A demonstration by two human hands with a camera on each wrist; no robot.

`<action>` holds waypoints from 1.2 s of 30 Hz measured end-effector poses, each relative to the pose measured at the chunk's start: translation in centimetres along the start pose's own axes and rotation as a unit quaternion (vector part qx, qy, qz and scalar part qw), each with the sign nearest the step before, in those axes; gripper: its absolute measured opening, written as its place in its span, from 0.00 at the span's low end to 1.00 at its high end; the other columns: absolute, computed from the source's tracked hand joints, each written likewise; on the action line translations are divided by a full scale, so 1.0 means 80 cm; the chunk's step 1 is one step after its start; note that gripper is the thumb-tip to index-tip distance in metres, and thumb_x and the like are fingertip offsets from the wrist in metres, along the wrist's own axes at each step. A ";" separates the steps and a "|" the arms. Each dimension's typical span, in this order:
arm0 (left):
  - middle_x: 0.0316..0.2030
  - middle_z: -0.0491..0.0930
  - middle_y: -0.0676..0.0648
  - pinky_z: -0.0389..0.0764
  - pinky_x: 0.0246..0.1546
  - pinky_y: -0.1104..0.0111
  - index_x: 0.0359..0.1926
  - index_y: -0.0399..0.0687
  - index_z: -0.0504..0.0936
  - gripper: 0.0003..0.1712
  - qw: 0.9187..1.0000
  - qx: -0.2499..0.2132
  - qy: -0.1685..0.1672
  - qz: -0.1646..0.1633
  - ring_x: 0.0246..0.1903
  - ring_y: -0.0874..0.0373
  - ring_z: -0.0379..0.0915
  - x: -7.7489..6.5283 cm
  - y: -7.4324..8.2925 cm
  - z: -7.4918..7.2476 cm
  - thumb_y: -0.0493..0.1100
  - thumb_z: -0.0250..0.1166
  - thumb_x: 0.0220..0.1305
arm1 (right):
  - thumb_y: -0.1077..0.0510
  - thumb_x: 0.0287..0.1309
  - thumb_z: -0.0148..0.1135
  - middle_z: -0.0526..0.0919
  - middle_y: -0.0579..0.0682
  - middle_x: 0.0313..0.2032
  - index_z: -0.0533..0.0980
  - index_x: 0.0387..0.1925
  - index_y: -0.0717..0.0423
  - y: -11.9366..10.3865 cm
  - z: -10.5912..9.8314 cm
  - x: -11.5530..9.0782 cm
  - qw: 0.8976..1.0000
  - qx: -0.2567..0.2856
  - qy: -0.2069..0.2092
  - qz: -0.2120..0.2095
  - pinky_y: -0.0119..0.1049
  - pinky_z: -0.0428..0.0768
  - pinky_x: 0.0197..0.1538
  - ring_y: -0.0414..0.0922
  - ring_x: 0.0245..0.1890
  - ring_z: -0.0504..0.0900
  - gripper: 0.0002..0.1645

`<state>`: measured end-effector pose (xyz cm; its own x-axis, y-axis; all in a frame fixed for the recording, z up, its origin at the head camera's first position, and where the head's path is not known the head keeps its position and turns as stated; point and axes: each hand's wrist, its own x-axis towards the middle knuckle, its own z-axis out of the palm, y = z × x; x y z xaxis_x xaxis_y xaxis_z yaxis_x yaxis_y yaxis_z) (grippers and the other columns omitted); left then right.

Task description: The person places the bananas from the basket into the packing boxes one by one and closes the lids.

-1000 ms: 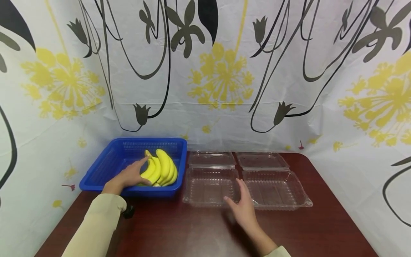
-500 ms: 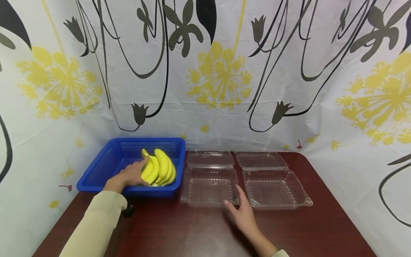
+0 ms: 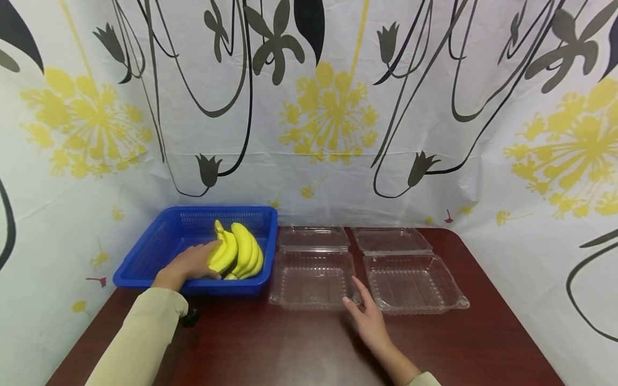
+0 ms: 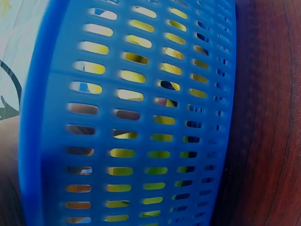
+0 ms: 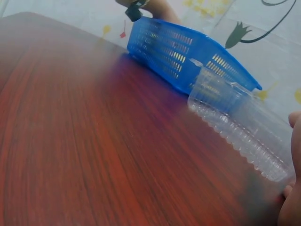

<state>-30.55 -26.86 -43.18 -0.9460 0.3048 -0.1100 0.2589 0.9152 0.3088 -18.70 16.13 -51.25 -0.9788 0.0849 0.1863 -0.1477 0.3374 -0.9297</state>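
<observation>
In the head view, my left hand (image 3: 193, 262) reaches into the blue basket (image 3: 145, 262) and grips a bunch of yellow bananas (image 3: 224, 254) from its left side. A second banana bunch (image 3: 248, 252) lies just to its right. The left wrist view is mostly filled by the perforated basket wall (image 4: 141, 84), with yellow showing through its holes and the fingers largely hidden. My right hand (image 3: 372, 324), thumb and fingers spread, hovers at the front right corner of an open clear plastic container (image 3: 314, 279) and holds nothing. The right wrist view catches only part of that hand (image 5: 291, 179).
Another open clear container (image 3: 415, 281) stands to the right, its lid (image 3: 393, 240) folded back toward the wall. Both containers and the basket rest on a dark red wooden table (image 3: 270, 348). Behind hangs a patterned cloth (image 3: 309, 107).
The gripped banana bunch has shifted and turned slightly in the basket, parting from its neighbour. My right hand has moved down and a little to the right.
</observation>
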 end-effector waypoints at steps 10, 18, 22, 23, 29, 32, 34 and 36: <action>0.61 0.70 0.31 0.70 0.51 0.42 0.71 0.41 0.63 0.51 1.000 0.013 0.027 0.001 0.56 0.32 0.68 -0.003 0.002 0.000 0.47 0.78 0.48 | 0.61 0.65 0.60 0.64 0.66 0.67 0.62 0.69 0.62 -0.043 -0.006 -0.016 1.000 -0.003 0.000 -0.006 0.56 0.68 0.60 0.61 0.66 0.63 0.34; 0.59 0.73 0.32 0.71 0.50 0.43 0.69 0.40 0.66 0.48 0.997 0.021 0.065 0.019 0.54 0.33 0.70 -0.004 -0.004 -0.002 0.49 0.76 0.49 | 0.62 0.64 0.61 0.65 0.66 0.66 0.62 0.70 0.63 -0.037 -0.004 -0.013 1.000 -0.003 0.002 -0.015 0.56 0.68 0.61 0.61 0.66 0.62 0.35; 0.60 0.72 0.32 0.69 0.51 0.40 0.67 0.39 0.68 0.45 0.996 0.010 0.088 0.019 0.56 0.30 0.68 -0.009 -0.007 -0.007 0.50 0.74 0.51 | 0.62 0.63 0.62 0.65 0.65 0.66 0.62 0.70 0.62 -0.019 -0.001 -0.007 1.000 0.000 0.009 -0.023 0.55 0.69 0.60 0.60 0.66 0.63 0.36; 0.60 0.72 0.32 0.69 0.51 0.40 0.67 0.39 0.68 0.45 0.995 0.007 0.093 0.018 0.56 0.29 0.67 -0.011 -0.007 -0.008 0.51 0.73 0.51 | 0.61 0.63 0.63 0.66 0.65 0.66 0.62 0.70 0.61 -0.014 -0.001 -0.006 1.000 -0.001 0.011 -0.026 0.54 0.70 0.60 0.59 0.66 0.64 0.36; 0.60 0.71 0.32 0.68 0.51 0.39 0.67 0.40 0.68 0.44 0.993 -0.015 0.121 0.003 0.56 0.30 0.66 -0.013 -0.006 -0.016 0.53 0.72 0.52 | 0.54 0.63 0.64 0.67 0.60 0.67 0.64 0.71 0.52 0.015 0.001 0.001 0.999 -0.012 0.021 -0.031 0.48 0.75 0.56 0.56 0.63 0.67 0.37; 0.60 0.72 0.33 0.69 0.48 0.41 0.68 0.40 0.68 0.44 0.991 -0.022 0.129 -0.005 0.54 0.32 0.68 -0.014 -0.003 -0.017 0.53 0.71 0.53 | 0.53 0.62 0.65 0.67 0.59 0.67 0.64 0.70 0.50 0.019 0.001 0.002 0.999 -0.009 0.022 -0.031 0.46 0.76 0.55 0.55 0.63 0.68 0.37; 0.60 0.72 0.33 0.69 0.48 0.41 0.68 0.40 0.67 0.44 0.991 -0.023 0.136 -0.004 0.54 0.32 0.68 -0.014 -0.001 -0.018 0.54 0.71 0.54 | 0.53 0.63 0.65 0.67 0.60 0.67 0.64 0.70 0.51 0.019 0.002 0.002 0.999 -0.010 0.020 -0.031 0.47 0.75 0.55 0.55 0.63 0.68 0.37; 0.60 0.72 0.34 0.69 0.48 0.41 0.68 0.40 0.67 0.44 0.990 -0.026 0.142 -0.001 0.54 0.32 0.67 -0.015 0.003 -0.020 0.55 0.70 0.55 | 0.55 0.63 0.64 0.67 0.61 0.67 0.64 0.71 0.53 0.016 0.002 0.001 0.999 -0.006 0.018 -0.030 0.49 0.74 0.56 0.56 0.64 0.67 0.37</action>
<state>-29.63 -27.45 -41.46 -0.9650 0.2102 0.1570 0.2539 0.8989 0.3570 -18.98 16.40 -52.45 -0.9627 0.0977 0.2522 -0.2031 0.3549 -0.9126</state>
